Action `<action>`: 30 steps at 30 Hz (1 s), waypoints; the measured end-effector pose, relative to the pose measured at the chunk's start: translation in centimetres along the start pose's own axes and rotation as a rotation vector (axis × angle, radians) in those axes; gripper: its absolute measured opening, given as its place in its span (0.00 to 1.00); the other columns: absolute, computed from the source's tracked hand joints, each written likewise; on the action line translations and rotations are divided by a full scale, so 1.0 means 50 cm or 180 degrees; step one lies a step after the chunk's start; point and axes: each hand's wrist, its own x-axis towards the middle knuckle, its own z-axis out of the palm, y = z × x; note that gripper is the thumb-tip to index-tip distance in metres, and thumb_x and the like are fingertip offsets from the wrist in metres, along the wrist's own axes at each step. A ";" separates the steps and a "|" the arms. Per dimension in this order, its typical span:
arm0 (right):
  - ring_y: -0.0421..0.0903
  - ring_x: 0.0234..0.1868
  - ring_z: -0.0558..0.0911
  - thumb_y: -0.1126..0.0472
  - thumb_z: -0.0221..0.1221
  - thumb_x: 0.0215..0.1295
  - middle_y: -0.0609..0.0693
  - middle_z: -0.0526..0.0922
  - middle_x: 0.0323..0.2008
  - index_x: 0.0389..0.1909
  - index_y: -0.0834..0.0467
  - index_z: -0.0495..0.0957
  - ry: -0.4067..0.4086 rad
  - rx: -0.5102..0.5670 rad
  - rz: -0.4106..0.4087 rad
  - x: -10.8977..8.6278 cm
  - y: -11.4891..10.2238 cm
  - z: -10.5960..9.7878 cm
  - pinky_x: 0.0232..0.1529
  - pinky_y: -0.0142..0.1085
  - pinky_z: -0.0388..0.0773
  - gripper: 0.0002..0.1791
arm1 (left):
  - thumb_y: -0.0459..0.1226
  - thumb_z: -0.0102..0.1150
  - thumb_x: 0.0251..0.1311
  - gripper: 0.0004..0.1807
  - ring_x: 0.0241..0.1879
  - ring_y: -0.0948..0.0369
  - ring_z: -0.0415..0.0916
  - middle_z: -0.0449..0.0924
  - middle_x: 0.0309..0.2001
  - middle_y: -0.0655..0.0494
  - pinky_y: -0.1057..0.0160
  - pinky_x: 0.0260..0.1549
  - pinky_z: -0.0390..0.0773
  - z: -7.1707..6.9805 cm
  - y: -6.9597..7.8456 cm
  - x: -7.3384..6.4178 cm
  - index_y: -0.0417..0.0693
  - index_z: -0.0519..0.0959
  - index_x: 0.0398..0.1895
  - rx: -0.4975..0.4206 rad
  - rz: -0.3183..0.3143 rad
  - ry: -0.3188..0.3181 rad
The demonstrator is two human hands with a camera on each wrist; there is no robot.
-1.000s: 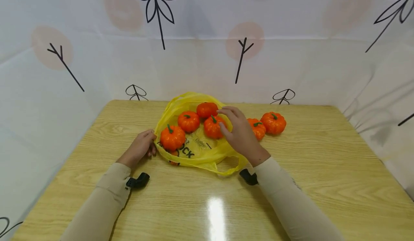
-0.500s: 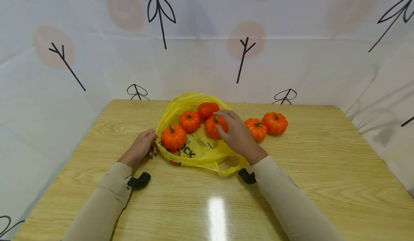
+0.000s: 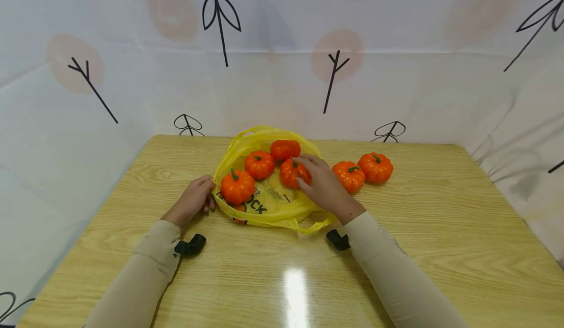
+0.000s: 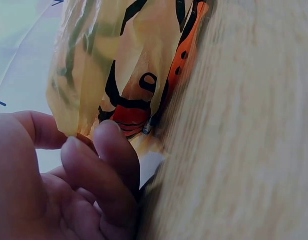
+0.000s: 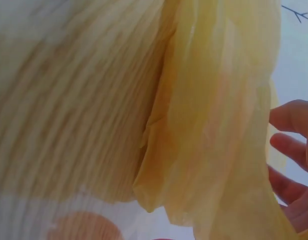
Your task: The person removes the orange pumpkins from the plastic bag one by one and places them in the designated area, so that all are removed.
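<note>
A yellow plastic bag lies open on the table with several small orange toy pumpkins in it. My left hand pinches the bag's left edge between thumb and fingers, seen close up in the left wrist view. Over the bag's right side, my right hand has its fingers and thumb curved round the rightmost pumpkin inside. In the right wrist view, the bag's wall hides that pumpkin, and the fingers show bent behind the plastic. The other pumpkins in the bag include one at the front left.
Two more pumpkins, a nearer one and a farther one, sit on the wooden table to the right of the bag. A white patterned cloth hangs behind the table. Each wrist carries a black camera mount.
My right hand has moved left and down onto the rightmost pumpkin in the bag, baring more of the loose pumpkin beside it. The left hand keeps its hold on the bag's edge.
</note>
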 end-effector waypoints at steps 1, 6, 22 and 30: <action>0.61 0.70 0.68 0.61 0.62 0.68 0.60 0.68 0.70 0.68 0.58 0.70 -0.0008 -0.0011 -0.0005 0.000 0.001 0.001 0.67 0.54 0.72 0.28 | 0.38 0.38 0.75 0.14 0.16 0.61 0.68 0.72 0.19 0.52 0.64 0.19 0.75 0.000 0.000 0.000 0.45 0.63 0.28 -0.0001 -0.0001 0.0007; 0.60 0.71 0.67 0.61 0.62 0.67 0.61 0.66 0.71 0.70 0.60 0.68 -0.0030 -0.0071 -0.0031 -0.002 0.005 0.002 0.67 0.54 0.72 0.31 | 0.38 0.38 0.75 0.14 0.16 0.61 0.68 0.72 0.19 0.52 0.64 0.18 0.75 0.001 -0.004 0.002 0.45 0.64 0.28 0.0005 -0.0015 0.0025; 0.62 0.75 0.61 0.58 0.61 0.69 0.61 0.57 0.77 0.76 0.62 0.57 -0.0378 -0.0237 0.0116 -0.002 0.007 0.000 0.70 0.54 0.67 0.38 | 0.38 0.38 0.75 0.13 0.16 0.61 0.67 0.72 0.19 0.52 0.64 0.18 0.75 0.000 -0.006 0.004 0.45 0.64 0.30 0.0019 -0.0057 0.0023; 0.62 0.75 0.62 0.58 0.61 0.69 0.61 0.58 0.76 0.75 0.61 0.58 -0.0399 -0.0224 0.0095 -0.002 0.008 0.002 0.70 0.54 0.67 0.38 | 0.39 0.37 0.75 0.13 0.16 0.61 0.68 0.72 0.19 0.52 0.64 0.19 0.75 -0.001 -0.005 0.003 0.46 0.63 0.29 0.0007 -0.0064 0.0008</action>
